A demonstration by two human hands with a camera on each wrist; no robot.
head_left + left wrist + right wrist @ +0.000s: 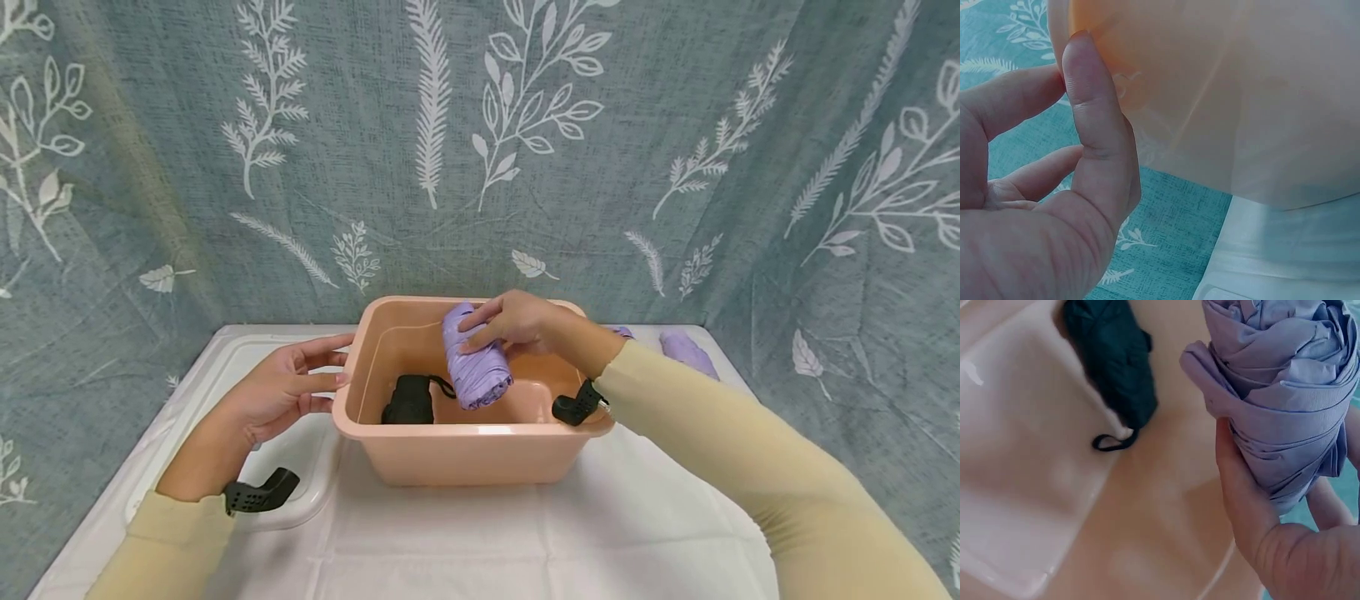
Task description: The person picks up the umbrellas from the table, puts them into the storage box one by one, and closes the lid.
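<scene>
A rolled bundle of purple fabric [476, 358] is held tilted over the peach plastic bin [480, 454]. My right hand [521, 323] grips it from the right, and the right wrist view shows the thumb and fingers around the folds of the bundle [1285, 406]. At the bin's left side, my left hand [288, 383] pinches the rim, with the thumb [1088, 87] laid against it. Inside the bin, toward the left, lies a black pouch-like bundle [409, 400] with a wrist loop, also visible in the right wrist view [1113, 359].
A white lid [168, 467] lies flat on the left, partly beneath the left arm. Another purple roll [687, 352] rests at the table's back right, and a bit of purple fabric [622, 332] shows behind the right wrist. Patterned curtains [390, 167] surround the white-covered table [450, 550].
</scene>
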